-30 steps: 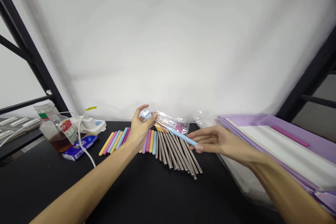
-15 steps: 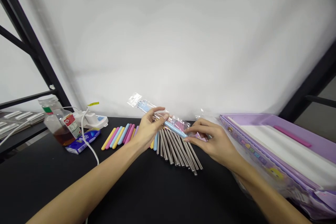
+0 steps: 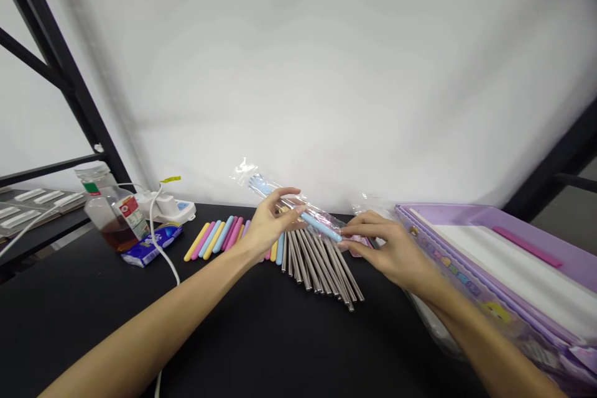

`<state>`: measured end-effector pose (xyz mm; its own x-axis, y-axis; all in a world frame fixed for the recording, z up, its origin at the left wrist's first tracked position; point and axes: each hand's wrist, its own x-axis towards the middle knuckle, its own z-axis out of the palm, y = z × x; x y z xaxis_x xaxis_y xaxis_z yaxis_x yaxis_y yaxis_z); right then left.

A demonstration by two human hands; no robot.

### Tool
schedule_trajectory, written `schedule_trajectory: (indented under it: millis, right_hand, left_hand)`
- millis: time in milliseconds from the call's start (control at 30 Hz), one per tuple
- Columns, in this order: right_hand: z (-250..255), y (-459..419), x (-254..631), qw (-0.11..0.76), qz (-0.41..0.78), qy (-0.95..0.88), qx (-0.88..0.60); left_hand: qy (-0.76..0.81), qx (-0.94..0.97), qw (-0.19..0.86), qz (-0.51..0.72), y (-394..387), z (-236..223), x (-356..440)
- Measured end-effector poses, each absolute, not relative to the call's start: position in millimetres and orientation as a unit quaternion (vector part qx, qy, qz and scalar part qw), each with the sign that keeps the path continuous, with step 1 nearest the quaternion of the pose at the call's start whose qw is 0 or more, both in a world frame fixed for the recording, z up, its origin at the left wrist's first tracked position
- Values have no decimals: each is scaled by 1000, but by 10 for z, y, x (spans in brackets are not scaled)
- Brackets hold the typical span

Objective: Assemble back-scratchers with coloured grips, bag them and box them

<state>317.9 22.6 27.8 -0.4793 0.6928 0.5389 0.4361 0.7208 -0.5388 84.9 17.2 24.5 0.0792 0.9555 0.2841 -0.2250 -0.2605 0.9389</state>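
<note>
Head view: 2 bare hands, both at 1 blue-handled utensil [image 3: 321,227] in 1 clear sleeve [image 3: 246,171], held up over the back of the black table [image 3: 280,342]. Left hand [image 3: 270,221] has it approx. midway, thumb one side, fingers the other, pinched thru the plastic. Right hand [image 3: 387,249] pinches the near end of the handle btwn thumb & fingertips. Utensil's tilted, forked end up & to the left, handle end down to the right.

Below it: metal rods [image 3: 321,267], over 10, fanned & overlapping, exact no. can't tell. Left of those, a row of coloured sticks [image 3: 217,239] side by side, min. 12 visible: 9 left of the left wrist (3 yellow, 3 pink, 2 blue, 1 purple), 3 right of it (1 pink, 1 yellow, 1 blue); any behind the hand are hidden.

Table's left side: 1 bottle [image 3: 114,217] w/ white cap & brown liquid, tilted; 1 blue packet [image 3: 152,245] just beside it; 1 white power strip [image 3: 181,212] behind the packet; white cable [image 3: 170,264] running across the packet.

Right side: 1 purple tray [image 3: 471,214] w/ 1 white sheet [image 3: 489,258] & 1 pink stick [image 3: 527,247] inside. Some loose clear plastic [image 3: 366,204] btwn tray & right hand, at the back.
</note>
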Motion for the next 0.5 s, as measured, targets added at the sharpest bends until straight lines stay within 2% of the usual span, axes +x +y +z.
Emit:
schedule_trajectory:
  millis: [100,200,333,500]
  right_hand:
    - [287,229,3186,399,159,-838,-336]
    - [316,195,3161,421,277,-792,-344]
    - [374,120,3115,348,474,-719,-371]
    - [418,90,3186,292,515,-720,-363]
  left_hand:
    - [349,530,500,590,189,254,845]
    - [349,524,493,601,207,252,845]
    - [343,549,489,584,181,251,872]
    - [355,579,470,564,174,272,849]
